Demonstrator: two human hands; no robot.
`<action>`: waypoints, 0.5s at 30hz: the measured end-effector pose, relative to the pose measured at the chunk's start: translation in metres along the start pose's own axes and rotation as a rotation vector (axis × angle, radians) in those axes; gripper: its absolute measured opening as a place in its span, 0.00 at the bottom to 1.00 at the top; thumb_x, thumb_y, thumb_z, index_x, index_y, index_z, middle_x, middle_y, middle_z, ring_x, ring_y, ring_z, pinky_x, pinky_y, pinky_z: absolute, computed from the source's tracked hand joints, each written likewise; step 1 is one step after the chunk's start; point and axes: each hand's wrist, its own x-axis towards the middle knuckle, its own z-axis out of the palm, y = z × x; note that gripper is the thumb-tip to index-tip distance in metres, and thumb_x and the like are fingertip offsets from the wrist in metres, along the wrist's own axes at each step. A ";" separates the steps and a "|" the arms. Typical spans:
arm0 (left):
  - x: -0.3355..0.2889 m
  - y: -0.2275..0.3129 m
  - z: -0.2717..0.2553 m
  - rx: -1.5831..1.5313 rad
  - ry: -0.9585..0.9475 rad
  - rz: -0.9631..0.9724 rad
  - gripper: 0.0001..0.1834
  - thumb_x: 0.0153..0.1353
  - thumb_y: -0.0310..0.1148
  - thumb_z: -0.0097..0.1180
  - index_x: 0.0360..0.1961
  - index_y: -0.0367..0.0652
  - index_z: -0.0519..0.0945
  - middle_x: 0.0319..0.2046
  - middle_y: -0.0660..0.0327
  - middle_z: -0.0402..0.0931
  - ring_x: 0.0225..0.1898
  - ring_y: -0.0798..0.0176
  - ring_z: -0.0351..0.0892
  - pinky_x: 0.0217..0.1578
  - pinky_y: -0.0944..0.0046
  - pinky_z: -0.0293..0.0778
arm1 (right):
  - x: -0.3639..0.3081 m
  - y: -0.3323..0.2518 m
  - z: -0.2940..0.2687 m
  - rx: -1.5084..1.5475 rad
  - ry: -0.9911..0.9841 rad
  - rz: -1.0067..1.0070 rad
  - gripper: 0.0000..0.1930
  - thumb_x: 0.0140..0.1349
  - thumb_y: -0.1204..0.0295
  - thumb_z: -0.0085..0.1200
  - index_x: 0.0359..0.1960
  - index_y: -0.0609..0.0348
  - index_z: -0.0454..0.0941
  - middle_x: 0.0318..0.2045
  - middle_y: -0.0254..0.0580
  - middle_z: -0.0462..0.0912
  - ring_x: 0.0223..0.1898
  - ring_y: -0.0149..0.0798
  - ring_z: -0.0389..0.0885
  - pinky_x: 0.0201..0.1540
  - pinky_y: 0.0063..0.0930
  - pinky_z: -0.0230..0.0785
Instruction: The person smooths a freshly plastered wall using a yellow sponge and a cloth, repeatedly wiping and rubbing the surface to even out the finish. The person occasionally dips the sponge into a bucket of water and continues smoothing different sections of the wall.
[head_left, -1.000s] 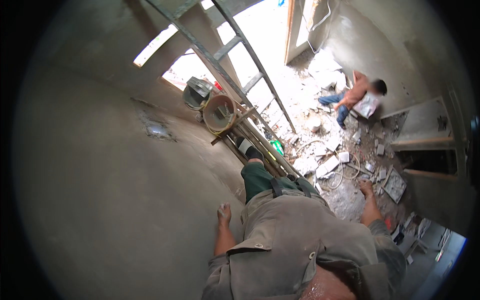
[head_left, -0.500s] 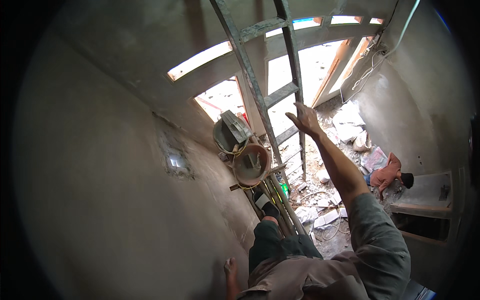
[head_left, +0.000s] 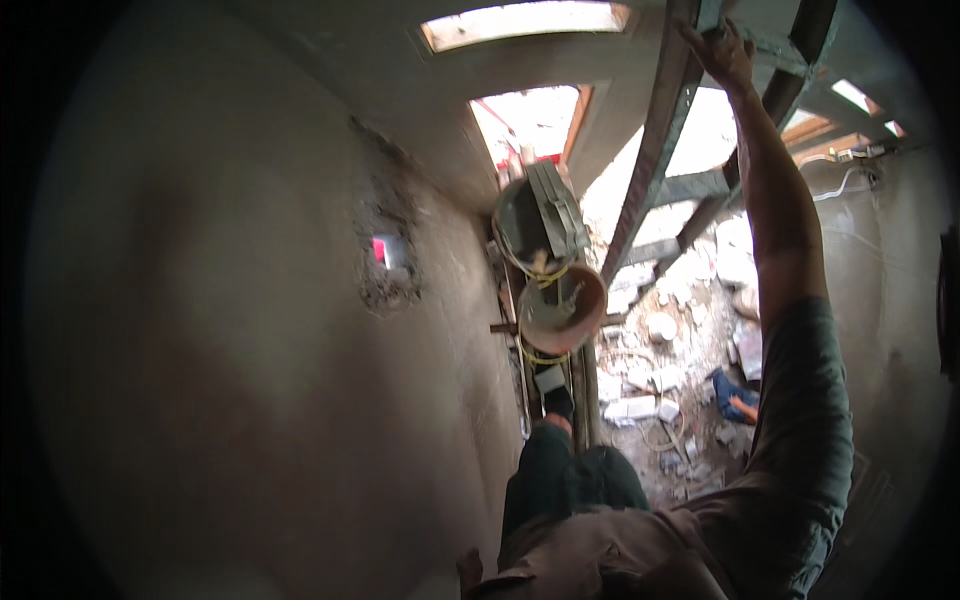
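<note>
My right hand (head_left: 724, 58) is raised at the top right, its thumb and fingers around the side rail of a mortar-smeared ladder (head_left: 668, 120) close to a rung. At the lower edge, my left hand (head_left: 470, 570) hangs by the plastered wall, dark and only partly in view, so its fingers do not show clearly. Ahead of my legs stands a reddish-brown bucket (head_left: 562, 312) with a tool inside. Just beyond it is a darker bucket (head_left: 517, 228) with a long grey plastering float (head_left: 556, 212) lying across its top.
My foot (head_left: 553, 385) rests on a narrow platform of poles (head_left: 587, 395) beside the left wall (head_left: 250, 330), which has a rough hole (head_left: 392, 252). Far below, rubble (head_left: 640, 405) covers the floor. A co-worker's leg (head_left: 735, 398) shows past my right arm.
My right hand has gone from reaching in the air to the ladder rail. The view has swung, shifting ladder and buckets rightward. The co-worker is now mostly hidden by my arm.
</note>
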 end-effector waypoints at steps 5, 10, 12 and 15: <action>-0.010 0.121 -0.030 -0.352 0.078 -0.149 0.22 0.63 0.43 0.51 0.41 0.30 0.74 0.32 0.57 0.71 0.34 0.65 0.71 0.38 0.62 0.71 | -0.049 -0.005 0.005 -0.639 -0.341 -0.365 0.45 0.53 0.40 0.56 0.62 0.67 0.61 0.56 0.53 0.70 0.57 0.51 0.68 0.58 0.56 0.56; 0.023 0.229 -0.057 -0.339 0.078 -0.037 0.25 0.66 0.45 0.49 0.46 0.28 0.73 0.41 0.51 0.74 0.41 0.58 0.75 0.47 0.59 0.72 | -0.028 -0.073 -0.017 -0.400 -0.546 0.249 0.42 0.53 0.43 0.57 0.58 0.68 0.66 0.58 0.56 0.69 0.64 0.50 0.59 0.66 0.50 0.46; 0.043 0.276 -0.054 -0.286 0.065 0.073 0.25 0.67 0.45 0.47 0.47 0.28 0.73 0.43 0.49 0.74 0.43 0.55 0.76 0.48 0.57 0.72 | -0.026 -0.065 -0.043 -0.356 -0.620 0.337 0.40 0.53 0.45 0.58 0.59 0.66 0.66 0.61 0.56 0.66 0.66 0.50 0.57 0.69 0.48 0.41; 0.074 0.322 -0.070 -0.223 0.066 0.244 0.26 0.68 0.47 0.45 0.46 0.28 0.73 0.43 0.48 0.75 0.43 0.53 0.77 0.46 0.56 0.72 | -0.022 -0.078 -0.039 -0.317 -0.631 0.342 0.44 0.48 0.40 0.58 0.61 0.58 0.65 0.63 0.44 0.66 0.68 0.44 0.55 0.70 0.49 0.38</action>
